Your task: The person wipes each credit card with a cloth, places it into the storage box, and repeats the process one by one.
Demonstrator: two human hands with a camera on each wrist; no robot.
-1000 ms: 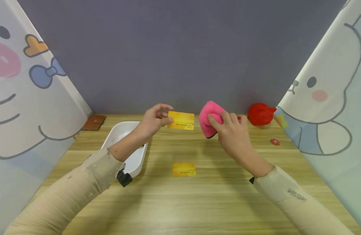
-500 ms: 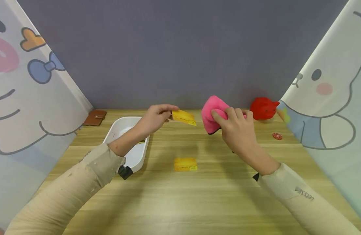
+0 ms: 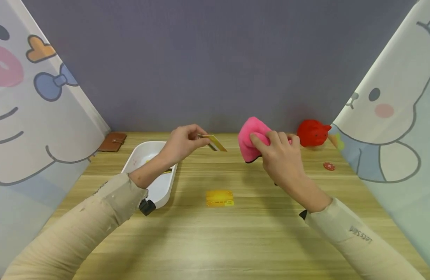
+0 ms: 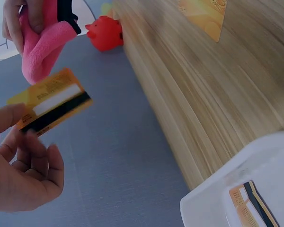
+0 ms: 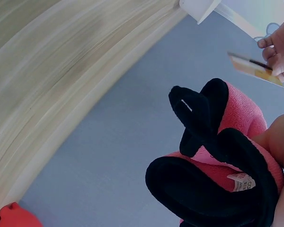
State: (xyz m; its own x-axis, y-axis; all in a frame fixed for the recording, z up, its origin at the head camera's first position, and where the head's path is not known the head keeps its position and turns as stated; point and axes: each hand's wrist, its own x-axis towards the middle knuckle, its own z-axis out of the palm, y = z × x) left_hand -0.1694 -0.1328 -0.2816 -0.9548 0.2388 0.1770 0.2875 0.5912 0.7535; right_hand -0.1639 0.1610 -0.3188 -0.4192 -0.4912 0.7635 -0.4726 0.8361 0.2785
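Observation:
My left hand [image 3: 183, 143] pinches a yellow bank card [image 3: 215, 144] above the table. The card is tilted almost edge-on in the head view, and its back, with a black stripe and white strip, shows in the left wrist view. My right hand [image 3: 283, 155] grips a folded pink fleece cloth [image 3: 249, 140] with black edging, held in the air to the right of the card. A white label [image 5: 243, 182] shows inside its folds. A second yellow bank card [image 3: 219, 198] lies face up on the table, nearer to me than both hands.
Under my left forearm stands a white tray [image 3: 162, 192] with a striped card [image 4: 253, 206] inside. A brown wallet [image 3: 113, 141] lies at the back left. At the right are a red piggy bank [image 3: 312, 133] and a red poker chip [image 3: 329, 166]. A grey wall rises behind.
My left hand has turned its card from face-on, through a slant, to nearly edge-on. The right hand keeps its grip on the pink cloth with little movement. The table card stays put.

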